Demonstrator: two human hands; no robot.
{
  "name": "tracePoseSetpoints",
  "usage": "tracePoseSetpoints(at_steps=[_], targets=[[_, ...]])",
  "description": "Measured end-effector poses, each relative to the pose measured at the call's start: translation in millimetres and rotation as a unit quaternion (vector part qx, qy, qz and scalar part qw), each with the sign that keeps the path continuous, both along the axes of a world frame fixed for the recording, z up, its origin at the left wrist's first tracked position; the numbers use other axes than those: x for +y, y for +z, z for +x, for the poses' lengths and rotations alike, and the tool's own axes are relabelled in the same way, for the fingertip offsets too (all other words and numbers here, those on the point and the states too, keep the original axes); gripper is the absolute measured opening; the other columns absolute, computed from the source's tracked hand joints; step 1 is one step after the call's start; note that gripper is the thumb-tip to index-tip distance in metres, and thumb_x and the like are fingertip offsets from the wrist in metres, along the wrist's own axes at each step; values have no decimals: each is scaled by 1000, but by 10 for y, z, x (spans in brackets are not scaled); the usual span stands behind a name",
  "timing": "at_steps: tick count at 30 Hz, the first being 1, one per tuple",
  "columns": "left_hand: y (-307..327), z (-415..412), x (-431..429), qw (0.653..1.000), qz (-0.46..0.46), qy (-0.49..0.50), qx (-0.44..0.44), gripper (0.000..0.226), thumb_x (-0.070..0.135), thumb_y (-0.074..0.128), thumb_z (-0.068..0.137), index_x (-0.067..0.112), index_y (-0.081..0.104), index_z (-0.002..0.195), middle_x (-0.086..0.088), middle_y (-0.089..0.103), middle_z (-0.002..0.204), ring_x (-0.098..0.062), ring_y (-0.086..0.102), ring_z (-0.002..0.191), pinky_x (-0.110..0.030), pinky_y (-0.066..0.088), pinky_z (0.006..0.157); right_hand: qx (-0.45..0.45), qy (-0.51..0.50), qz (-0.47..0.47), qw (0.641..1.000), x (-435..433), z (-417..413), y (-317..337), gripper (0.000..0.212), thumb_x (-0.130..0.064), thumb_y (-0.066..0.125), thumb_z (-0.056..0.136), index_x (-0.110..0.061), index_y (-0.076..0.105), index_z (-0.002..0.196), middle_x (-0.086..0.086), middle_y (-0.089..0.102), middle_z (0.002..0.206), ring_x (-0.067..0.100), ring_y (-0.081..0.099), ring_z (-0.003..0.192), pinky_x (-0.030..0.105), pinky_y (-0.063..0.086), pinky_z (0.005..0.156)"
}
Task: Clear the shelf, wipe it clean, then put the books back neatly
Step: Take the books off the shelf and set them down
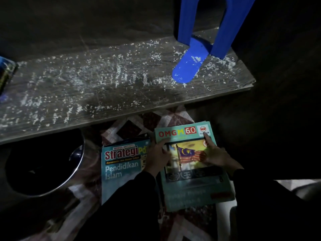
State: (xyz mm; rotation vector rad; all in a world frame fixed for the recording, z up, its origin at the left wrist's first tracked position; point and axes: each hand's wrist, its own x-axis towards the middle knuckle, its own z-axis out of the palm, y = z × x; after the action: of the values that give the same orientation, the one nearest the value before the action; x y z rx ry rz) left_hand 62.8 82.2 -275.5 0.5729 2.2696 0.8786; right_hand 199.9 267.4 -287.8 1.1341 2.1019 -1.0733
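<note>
Dim and blurred, one pool of light brightens the speckled grey wooden shelf board (121, 80) and the glossy teal workbook (182, 186) at six o'clock, edges falling black.

Two books show their covers: one Strategi book (121, 169) and one OMGM book (191, 188). Page edges under them are too dim to count. One more book (5, 73) is at the left edge. There is one shelf board (104, 87), one blue plastic stand (189, 65), one metal bowl (76, 164), and two hands, a left hand (158, 155) and a right hand (215, 155).
</note>
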Motion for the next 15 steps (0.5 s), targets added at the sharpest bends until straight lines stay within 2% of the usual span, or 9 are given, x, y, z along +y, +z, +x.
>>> tracePoseSetpoints(at_steps=[1,3,5,7,9,11,13,15], targets=[[11,-4,-2,1000,-1,-2,7,55,-3,56,83,24,57,130,-13,48,139,-26,56,113,-27,50,89,-16,3,18,1000,-13,-18,41,117,-35,64,62,-70,-32,119,6,29,153,38,45,123,52,34,105],[57,-5,-1,1000,-5,-10,10,51,-2,54,87,22,57,132,-13,41,144,-29,50,121,-34,48,98,-45,14,56,997,-112,-77,268,117,-39,66,65,-61,-28,131,13,28,150,39,40,125,53,32,105],[127,2,-12,1000,-23,-10,-4,48,0,50,90,21,56,133,-14,39,145,-31,51,120,-37,48,98,-74,42,101,991,-218,-130,475,104,-32,69,80,-46,-10,147,18,26,146,40,33,129,52,34,105],[210,-8,-63,999,-41,-21,-15,43,3,53,90,17,58,130,-13,47,138,-31,52,118,-32,47,97,-84,87,170,978,-304,-195,639,91,-32,68,84,-36,6,150,18,24,142,37,31,130,49,37,103],[345,-43,-187,997,-49,-35,-37,39,5,58,88,12,62,126,-14,55,129,-28,55,115,-23,46,87,-72,109,207,969,-433,-286,807,81,-38,66,85,-31,16,149,18,25,142,35,31,130,48,37,103],[546,-92,-350,994,-53,-53,-80,34,5,60,87,8,65,120,-15,62,123,-26,60,105,-19,42,73,-51,113,202,971,-593,-393,938,71,-43,61,87,-24,27,146,17,31,143,35,34,130,46,36,103],[825,-159,-528,988,-63,-85,-111,31,14,60,86,4,67,115,-16,64,122,-25,61,108,-23,41,76,-15,135,167,977,-806,-544,1104,56,-44,57,89,-20,44,138,14,46,137,33,45,125,40,40,102],[1155,-256,-739,985,-92,-89,-119,33,21,56,92,1,66,116,-14,62,124,-26,57,116,-23,39,75,31,185,110,976,-1082,-780,1312,40,-37,56,90,-16,58,124,15,59,127,30,56,117,33,45,94]])
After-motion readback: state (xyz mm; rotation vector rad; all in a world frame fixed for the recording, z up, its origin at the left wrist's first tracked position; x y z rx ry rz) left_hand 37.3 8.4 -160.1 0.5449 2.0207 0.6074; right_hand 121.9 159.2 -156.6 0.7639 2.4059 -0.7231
